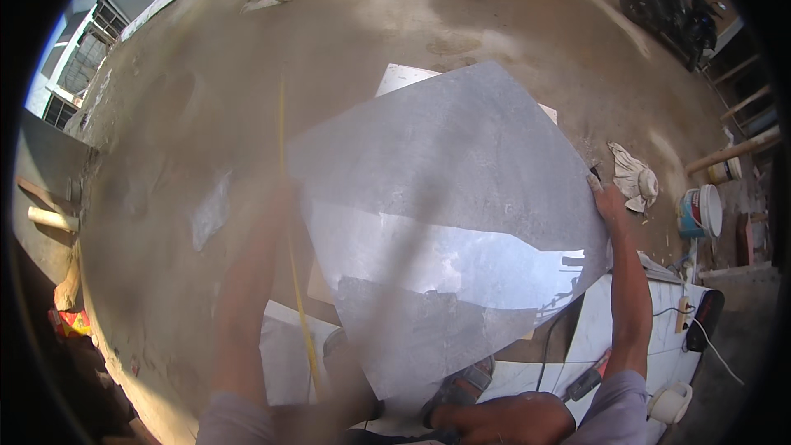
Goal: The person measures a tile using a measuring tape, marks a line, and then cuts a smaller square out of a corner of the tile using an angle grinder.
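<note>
A large square grey floor tile [461, 148] with a glossy face fills the middle of the view, reflecting bright light. My right hand [608, 198] is closed on its right edge. At the opposite edge, my left hand [284, 194] holds the tile, though its fingers are blurred and hard to make out. A yellow tape measure blade [283, 132] runs lengthwise just left of the tile, past my left forearm. Under the tile's near side, a power tool [465, 381] shows in part beside my leg.
White tiles [593, 334] lie at the near right with a red and grey power tool [587, 379], cords and a power strip [683, 313]. A crumpled cloth [634, 177] and a paint bucket [700, 211] are farther right. Motorbikes [671, 8] stand at the back. Plastic [212, 210] lies left.
</note>
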`<state>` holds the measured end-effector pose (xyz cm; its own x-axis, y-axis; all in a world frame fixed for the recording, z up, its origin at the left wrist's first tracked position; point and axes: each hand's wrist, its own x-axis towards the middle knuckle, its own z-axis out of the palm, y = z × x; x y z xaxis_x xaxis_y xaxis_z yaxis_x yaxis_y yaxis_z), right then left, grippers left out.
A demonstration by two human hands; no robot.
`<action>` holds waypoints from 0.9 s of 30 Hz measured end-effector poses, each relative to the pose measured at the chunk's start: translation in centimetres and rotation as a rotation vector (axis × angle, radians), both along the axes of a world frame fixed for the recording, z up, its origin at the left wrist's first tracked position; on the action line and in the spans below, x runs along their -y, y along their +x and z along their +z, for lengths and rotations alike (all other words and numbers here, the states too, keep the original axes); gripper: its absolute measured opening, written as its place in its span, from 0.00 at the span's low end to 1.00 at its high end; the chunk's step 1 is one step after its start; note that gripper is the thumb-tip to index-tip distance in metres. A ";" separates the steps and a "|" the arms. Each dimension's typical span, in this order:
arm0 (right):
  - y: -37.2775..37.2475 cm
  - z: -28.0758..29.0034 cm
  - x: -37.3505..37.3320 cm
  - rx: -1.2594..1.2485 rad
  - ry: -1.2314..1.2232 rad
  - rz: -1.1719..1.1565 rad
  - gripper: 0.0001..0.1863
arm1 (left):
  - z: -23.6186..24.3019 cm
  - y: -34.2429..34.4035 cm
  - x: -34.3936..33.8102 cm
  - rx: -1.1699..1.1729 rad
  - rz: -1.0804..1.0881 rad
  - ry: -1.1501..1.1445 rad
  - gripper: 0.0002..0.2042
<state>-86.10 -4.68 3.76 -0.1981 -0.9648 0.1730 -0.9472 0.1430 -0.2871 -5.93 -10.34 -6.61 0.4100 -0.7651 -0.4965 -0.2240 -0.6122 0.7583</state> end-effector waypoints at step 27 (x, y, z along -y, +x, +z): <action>11.9 -15.6 -22.8 0.990 0.266 -0.709 0.17 | -3.4 -12.8 19.1 -0.017 -0.098 -0.326 0.08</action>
